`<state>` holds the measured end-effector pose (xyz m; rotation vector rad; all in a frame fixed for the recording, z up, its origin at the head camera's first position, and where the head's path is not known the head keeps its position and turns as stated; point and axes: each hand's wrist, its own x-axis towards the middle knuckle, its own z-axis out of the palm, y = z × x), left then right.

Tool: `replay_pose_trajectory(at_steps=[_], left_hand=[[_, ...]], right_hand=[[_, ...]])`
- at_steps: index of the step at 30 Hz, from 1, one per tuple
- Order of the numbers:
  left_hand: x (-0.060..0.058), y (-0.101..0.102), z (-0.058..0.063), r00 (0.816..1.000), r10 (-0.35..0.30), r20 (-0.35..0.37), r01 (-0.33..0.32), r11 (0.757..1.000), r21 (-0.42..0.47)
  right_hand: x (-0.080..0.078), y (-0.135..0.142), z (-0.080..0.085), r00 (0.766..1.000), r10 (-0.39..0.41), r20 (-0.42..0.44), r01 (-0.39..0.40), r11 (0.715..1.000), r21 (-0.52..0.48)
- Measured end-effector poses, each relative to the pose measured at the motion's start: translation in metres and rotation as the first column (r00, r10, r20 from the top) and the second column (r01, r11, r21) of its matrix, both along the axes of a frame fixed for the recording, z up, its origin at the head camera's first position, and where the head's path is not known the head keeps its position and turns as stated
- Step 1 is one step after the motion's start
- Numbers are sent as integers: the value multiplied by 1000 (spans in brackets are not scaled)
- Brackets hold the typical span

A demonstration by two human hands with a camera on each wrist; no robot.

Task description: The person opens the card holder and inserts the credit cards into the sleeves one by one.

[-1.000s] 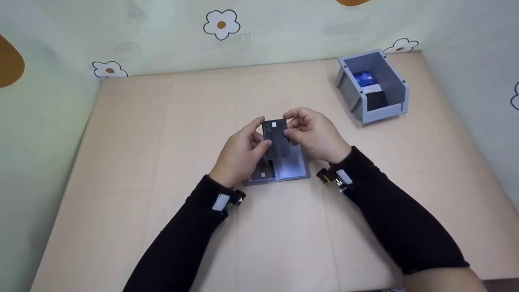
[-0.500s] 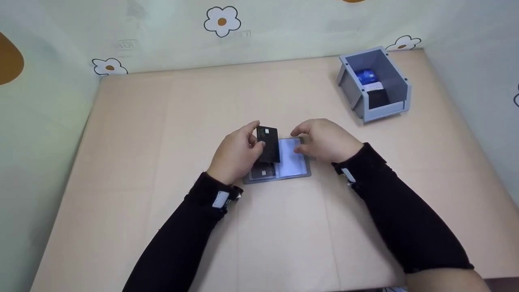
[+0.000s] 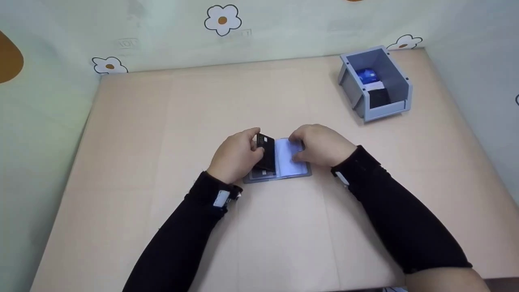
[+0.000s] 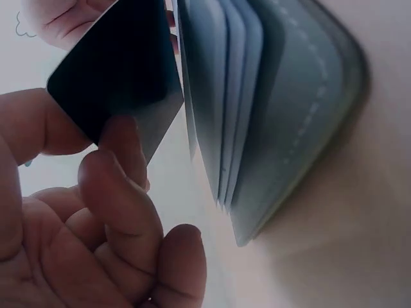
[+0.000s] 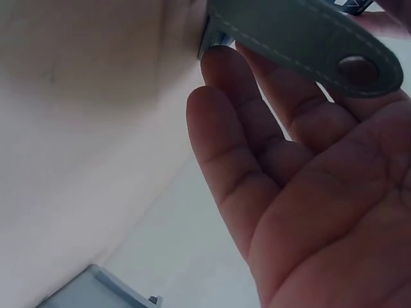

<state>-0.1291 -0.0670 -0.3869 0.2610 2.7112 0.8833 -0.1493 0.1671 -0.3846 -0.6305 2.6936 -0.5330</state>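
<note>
A grey card holder (image 3: 284, 177) lies spread on the table, clear sleeves on its right half and a dark card with a chip in its left half. My left hand (image 3: 235, 155) pinches a black card (image 3: 267, 156) between thumb and fingers, tilted above that left half. In the left wrist view the card (image 4: 122, 70) stands beside the holder's layered sleeves (image 4: 237, 96). My right hand (image 3: 324, 144) grips the holder's right side, thumb on the sleeves. The right wrist view has the holder's stitched strap (image 5: 302, 45) with a snap over my fingers; the thumb is hidden there.
A grey open-front bin (image 3: 387, 109) stands at the back right of the table (image 3: 194, 113). Inside it are a blue card (image 3: 368, 75), a white item and a dark item. Walls with flower prints rise behind and at the sides.
Both hands gripped the black card at first. My right hand let go and moved down to the sleeves on the right. My left hand lowered the card towards the holder's left half.
</note>
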Motion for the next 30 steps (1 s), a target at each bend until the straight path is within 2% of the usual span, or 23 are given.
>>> replay_pose_trajectory(at_steps=[17, 30], left_hand=[[1, 3, -5, 1000, -27, 7, 27, 998, -49], [2, 6, -6, 999, -39, 26, 40, 998, -47]], right_hand=[[0, -4, -5, 998, 46, -36, -44, 998, 42], [0, -2, -7, 996, 57, -63, -55, 998, 37]])
